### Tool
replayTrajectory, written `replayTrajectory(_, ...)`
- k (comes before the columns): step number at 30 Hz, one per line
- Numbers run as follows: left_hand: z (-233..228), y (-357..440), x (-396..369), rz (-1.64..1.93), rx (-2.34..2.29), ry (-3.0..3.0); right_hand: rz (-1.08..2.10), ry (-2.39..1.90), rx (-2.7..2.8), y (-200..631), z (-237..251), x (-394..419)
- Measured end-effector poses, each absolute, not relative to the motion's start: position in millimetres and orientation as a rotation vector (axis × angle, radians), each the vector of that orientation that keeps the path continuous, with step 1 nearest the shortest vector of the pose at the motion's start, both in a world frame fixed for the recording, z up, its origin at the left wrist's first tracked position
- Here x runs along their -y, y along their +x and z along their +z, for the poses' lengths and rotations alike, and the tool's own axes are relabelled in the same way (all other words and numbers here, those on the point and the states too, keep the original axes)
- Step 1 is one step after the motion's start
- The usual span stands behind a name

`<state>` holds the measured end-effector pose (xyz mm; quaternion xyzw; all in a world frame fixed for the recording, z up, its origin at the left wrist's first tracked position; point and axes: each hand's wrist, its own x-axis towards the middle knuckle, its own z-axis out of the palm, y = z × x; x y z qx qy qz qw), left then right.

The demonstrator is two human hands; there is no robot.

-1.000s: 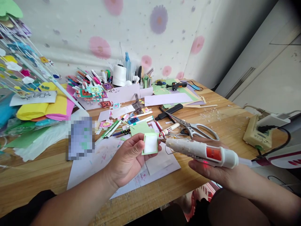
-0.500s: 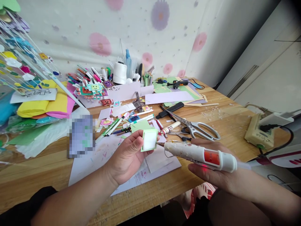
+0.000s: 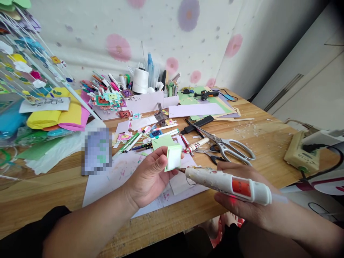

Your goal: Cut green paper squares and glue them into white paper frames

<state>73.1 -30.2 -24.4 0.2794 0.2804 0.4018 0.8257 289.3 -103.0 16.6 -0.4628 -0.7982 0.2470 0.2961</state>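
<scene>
My left hand (image 3: 149, 177) pinches a small green paper square with a white centre (image 3: 173, 157), holding it upright above the white paper sheets (image 3: 107, 181) on the wooden table (image 3: 48, 193). My right hand (image 3: 243, 200) grips a white hot glue gun with an orange panel (image 3: 228, 182). The gun's metal nozzle points left and sits at the lower right corner of the green square. Whether the tip touches the paper is unclear.
Large scissors (image 3: 228, 145) lie just behind the glue gun. Pens and markers (image 3: 145, 138) are scattered mid-table. A thread spool (image 3: 140, 80) and pen holders stand at the back. Coloured paper rolls (image 3: 51, 114) sit left. A power strip (image 3: 299, 156) sits at the right edge.
The green square has turned in my left hand, showing more of its edge. The glue gun has shifted slightly left and down, its nozzle now at the square's lower corner.
</scene>
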Motion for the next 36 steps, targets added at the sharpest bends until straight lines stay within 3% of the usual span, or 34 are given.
replayTrajectory(7,-25.5,73.0,31.8,0.824,-0.525,0.619,0.864,-1.231,2.162,285.2,15.5,103.5)
replayTrajectory(36,-27.2,74.9,31.5,0.804,-0.517,0.663,0.949,-1.147,2.079,279.7,15.3,105.5)
